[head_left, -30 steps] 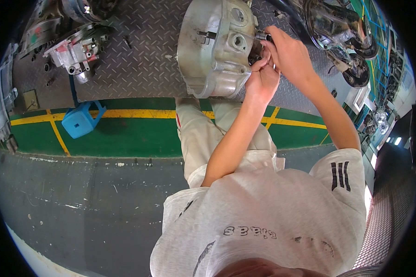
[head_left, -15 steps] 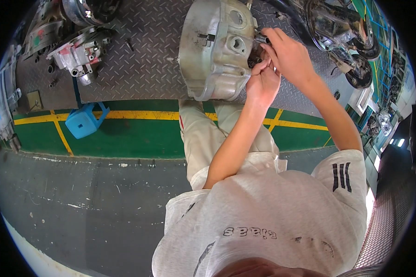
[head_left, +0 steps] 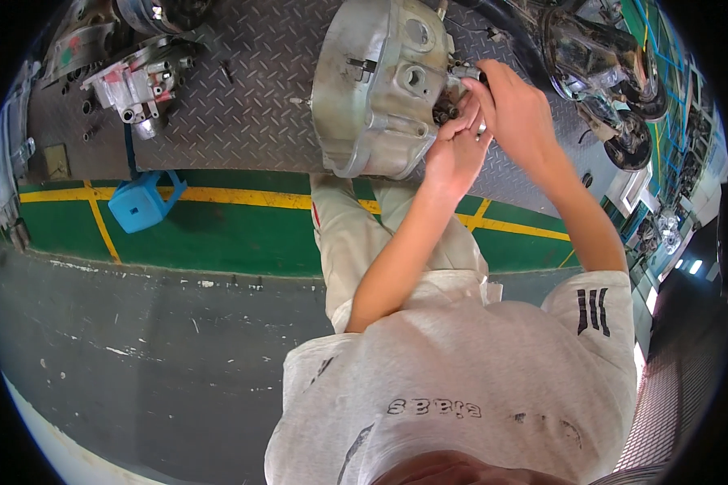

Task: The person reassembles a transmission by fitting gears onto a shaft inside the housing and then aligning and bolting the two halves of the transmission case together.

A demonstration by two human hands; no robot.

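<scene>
Your right hand (head_left: pixel 519 113) is pinching a stub (head_left: pixel 464 72) at the right side of the housing (head_left: pixel 344 97), which is sitting on the bench (head_left: pixel 259 121); left hand (head_left: pixel 455 158) is resting curled, grip unclear. Housing's looking heavy, rigid; flange (head_left: pixel 380 89) probably best hold.

Before me stretches a dark metal surface (head_left: pixel 259 133) with a raised tread pattern. Straight ahead of me, a large silver-grey housing (head_left: pixel 360 101) sits on it. To my left lie a silver part with reddish patches (head_left: pixel 137 90) and a small dark bolt-like piece (head_left: pixel 226 72); to my right, a bulky dark assembly (head_left: pixel 590 56).
</scene>
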